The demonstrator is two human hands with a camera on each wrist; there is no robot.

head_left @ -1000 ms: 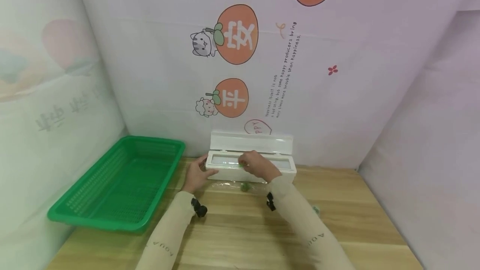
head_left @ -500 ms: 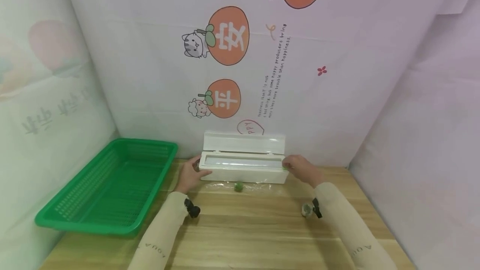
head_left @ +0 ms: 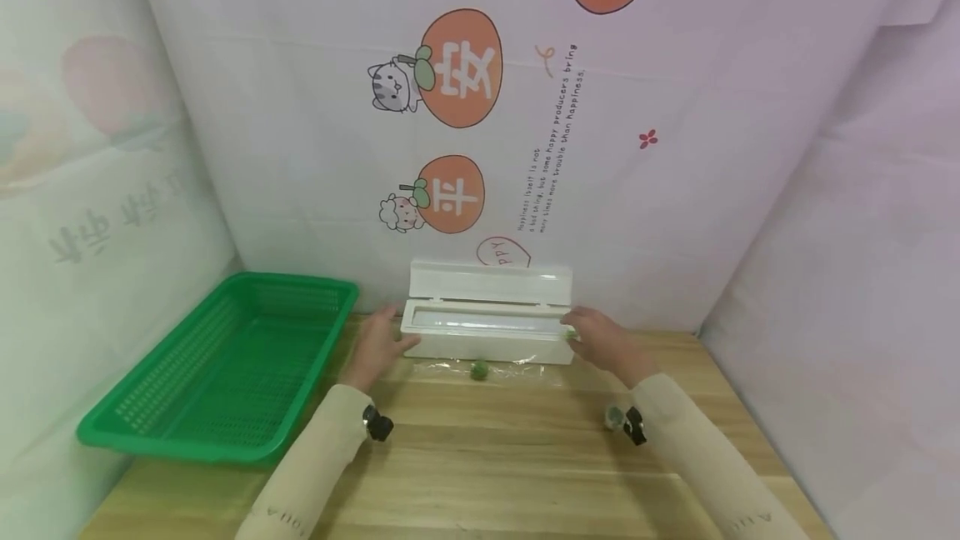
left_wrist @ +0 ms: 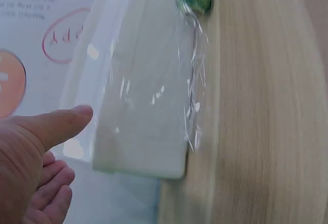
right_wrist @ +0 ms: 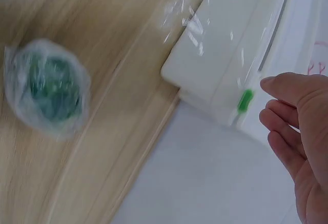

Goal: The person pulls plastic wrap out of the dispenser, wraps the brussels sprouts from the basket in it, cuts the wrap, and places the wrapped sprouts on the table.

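A white cling film dispenser [head_left: 486,347] stands against the back wall, its lid [head_left: 491,282] raised. At the dispenser's right end sits a green slide cutter [right_wrist: 245,101]. Clear film [left_wrist: 154,93] hangs down its front onto the table, where a small green ball [head_left: 479,370] lies at the film. My left hand [head_left: 373,350] hovers by the left end, thumb extended, apart from the box in the left wrist view. Beside the cutter is my right hand [head_left: 606,347], fingers loosely bent and holding nothing. A film-wrapped green bundle [right_wrist: 54,88] rests on the table near the right wrist.
On the left stands a green plastic basket [head_left: 296,407] with perforated walls. The wooden table [head_left: 487,473] meets a printed white cloth wall [head_left: 300,148] behind the dispenser. More cloth walls rise on both sides.
My right hand has slid the green cutter from mid-box to the dispenser's right end and let go of it. My left hand has released the left end and drawn slightly away.
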